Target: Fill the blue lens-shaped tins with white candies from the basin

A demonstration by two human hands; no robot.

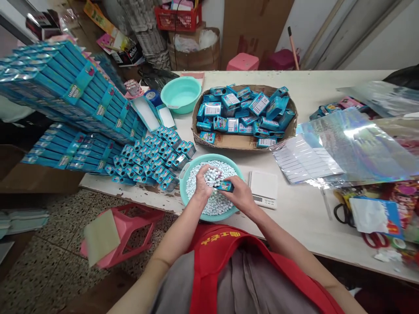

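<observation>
My left hand (pixel 201 185) is cupped around a heap of small white candies (pixel 213 176), just above the turquoise basin (pixel 183 188). Many more loose candies (pixel 216 208) fill that basin. Between the fingers and thumb of my right hand (pixel 241 194) is a small blue box (pixel 225 186), held close against the heaped candies. Whether any candies are inside the box cannot be made out. Beside the right wrist lies a white digital scale (pixel 263 186).
An oval cardboard tray (pixel 225 140) of loose blue boxes stands behind the basin. Several upright blue boxes (pixel 153 152) crowd the left, below tall stacks of packs (pixel 62 87). Plastic sheets (pixel 347 144) and scissors (pixel 343 214) lie right. A second turquoise basin (pixel 181 93) sits further back.
</observation>
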